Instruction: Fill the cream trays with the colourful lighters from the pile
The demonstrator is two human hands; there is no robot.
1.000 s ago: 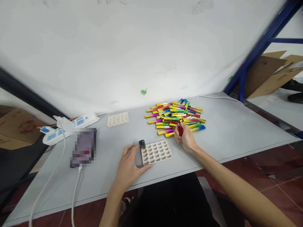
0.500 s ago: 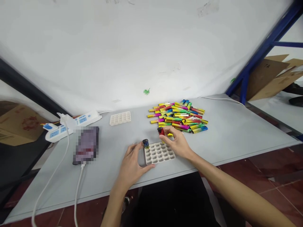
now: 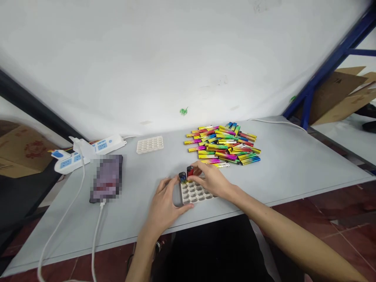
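A white tray (image 3: 191, 196) with rows of oval holes lies near the table's front edge. My left hand (image 3: 165, 203) grips its left side, thumb at the front and fingertips by the back corner. In that corner a blue lighter (image 3: 182, 178) with a black top stands upright. Between the thumb and fingers of my right hand (image 3: 212, 178) is a red lighter (image 3: 190, 172), upright beside the blue one at the tray's back row. How deep its lower end sits is hidden by my fingers. Behind, shiny multicoloured lighters (image 3: 223, 145) lie in a loose pile.
A second white tray (image 3: 150, 144) lies farther back. To the left are a power strip (image 3: 101, 147) and a blurred phone-like device (image 3: 107, 178) with a white cable (image 3: 98, 223). Cardboard boxes (image 3: 335, 94) stand past the blue frame on the right.
My right hand has moved left with the red lighter, from above the tray's back right part to beside the blue lighter. My left hand stays at the tray.
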